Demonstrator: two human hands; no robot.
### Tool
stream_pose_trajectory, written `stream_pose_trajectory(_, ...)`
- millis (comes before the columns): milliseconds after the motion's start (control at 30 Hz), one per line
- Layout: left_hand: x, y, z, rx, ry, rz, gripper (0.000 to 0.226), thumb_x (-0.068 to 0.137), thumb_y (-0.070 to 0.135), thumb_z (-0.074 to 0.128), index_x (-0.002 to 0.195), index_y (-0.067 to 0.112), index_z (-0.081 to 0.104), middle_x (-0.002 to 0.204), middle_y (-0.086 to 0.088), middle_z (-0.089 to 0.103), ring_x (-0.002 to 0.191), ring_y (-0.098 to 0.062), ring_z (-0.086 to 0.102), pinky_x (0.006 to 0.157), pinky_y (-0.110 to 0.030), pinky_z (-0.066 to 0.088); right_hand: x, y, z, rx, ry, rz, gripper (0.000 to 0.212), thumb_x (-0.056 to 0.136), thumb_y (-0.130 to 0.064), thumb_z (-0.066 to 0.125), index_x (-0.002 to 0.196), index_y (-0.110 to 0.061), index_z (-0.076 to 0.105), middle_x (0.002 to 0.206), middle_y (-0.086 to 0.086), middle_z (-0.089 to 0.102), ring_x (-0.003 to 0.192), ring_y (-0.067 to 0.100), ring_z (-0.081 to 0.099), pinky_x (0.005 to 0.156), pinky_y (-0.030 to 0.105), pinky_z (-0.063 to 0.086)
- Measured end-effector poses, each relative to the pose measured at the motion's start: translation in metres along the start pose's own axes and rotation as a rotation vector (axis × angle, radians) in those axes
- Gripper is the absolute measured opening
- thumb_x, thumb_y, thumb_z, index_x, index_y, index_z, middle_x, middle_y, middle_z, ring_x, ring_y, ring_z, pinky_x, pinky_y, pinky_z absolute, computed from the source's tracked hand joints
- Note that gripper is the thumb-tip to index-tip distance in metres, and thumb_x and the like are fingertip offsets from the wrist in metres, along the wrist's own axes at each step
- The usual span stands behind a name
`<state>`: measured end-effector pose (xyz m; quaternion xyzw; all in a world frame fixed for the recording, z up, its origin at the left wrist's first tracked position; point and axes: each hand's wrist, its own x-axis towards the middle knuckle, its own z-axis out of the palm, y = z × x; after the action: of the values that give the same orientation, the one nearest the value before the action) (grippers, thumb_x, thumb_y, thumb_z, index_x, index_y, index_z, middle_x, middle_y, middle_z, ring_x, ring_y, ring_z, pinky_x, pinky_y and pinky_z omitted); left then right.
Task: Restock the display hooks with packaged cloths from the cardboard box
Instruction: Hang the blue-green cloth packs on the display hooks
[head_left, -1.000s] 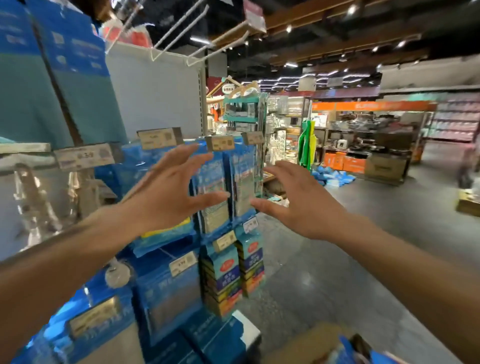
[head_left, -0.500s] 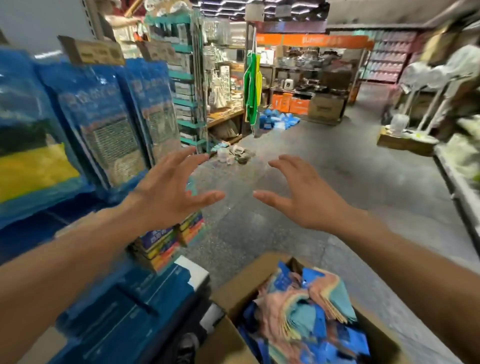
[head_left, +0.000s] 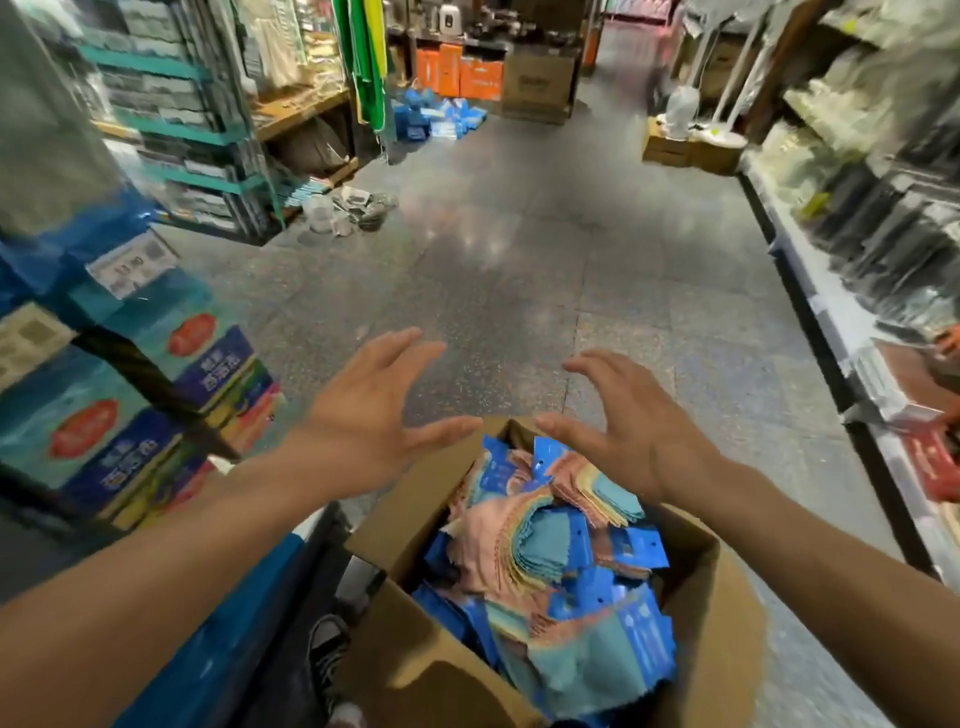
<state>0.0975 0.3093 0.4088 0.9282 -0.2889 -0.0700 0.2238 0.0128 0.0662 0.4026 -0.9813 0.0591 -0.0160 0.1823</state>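
- Both hands are empty. The left hand (head_left: 363, 415) and right hand (head_left: 634, 431) hover over the far end of the cardboard box (head_left: 727, 613), palms down. Fingers are spread and loosely bent, thumbs pointing at each other, gripping nothing.
- My read: that wide two-handed spread is for scooping up a bundle rather than picking out one pack. Makes sense, since the stock is a loose heap.
- The packaged cloths (head_left: 545, 545) are in the box, piled up to about the rim. They're pink, yellow and teal cloths fanned out under blue header cards, each with a punched hole, which I'd guess goes over a hook.
- The box sits on the floor (head_left: 519, 260) right below the person, flaps open, beside the blue display on the left. That keeps the reach from box to display short.
- Hard to see: the display hooks themselves. The left edge is motion-smeared, so I only get blue packaging and stacked retail cartons (head_left: 208, 358) with red ovals. No idea which hooks need filling.
- The box's near end is cut off at the bottom edge, and the top layer hides how deep the pile goes.
- A dark shoe (head_left: 324, 649) peeks out beside the box's left wall.
- The right-side shelving (head_left: 883, 234) is too blurred to tell what's on it.
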Motion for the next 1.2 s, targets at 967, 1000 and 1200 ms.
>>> stream_pose_trajectory(967,0.162,-0.081,0.376,-0.048,-0.368,0.033,0.09,0.084,0.075,0.055,0.155,0.026,0.03,0.163,-0.001,0.026,0.152,-0.019,0.017,0.121,-0.033,0.016,-0.008,0.231,0.276,0.288,-0.119,0.479,0.065,0.08,-0.07,0.049,0.125,-0.024,0.054,0.115,-0.011,0.053,0.109,0.003,0.048,0.087,0.016,0.032)
stream_pose_trajectory(1000,0.167,-0.082,0.387,-0.03,-0.385,0.034,0.089,0.085,0.073,0.055,0.155,0.026,0.029,0.163,0.0,0.025,0.152,-0.019,0.017,0.121,-0.034,0.017,-0.008,0.237,0.283,0.298,-0.117,0.495,0.063,0.08,-0.069,0.049,0.123,-0.023,0.056,0.113,-0.012,0.052,0.107,0.0,0.046,0.086,0.015,0.031)
stream_pose_trajectory(1200,0.192,-0.081,0.438,-0.014,-0.504,-0.022,0.086,0.09,0.068,0.051,0.156,0.021,0.023,0.161,-0.001,0.027,0.148,-0.024,0.024,0.118,-0.044,0.03,-0.015,0.269,0.331,0.317,-0.134,0.602,0.065,0.087,-0.064,0.053,0.135,-0.02,0.051,0.135,-0.003,0.056,0.123,0.012,0.051,0.093,0.024,0.039)
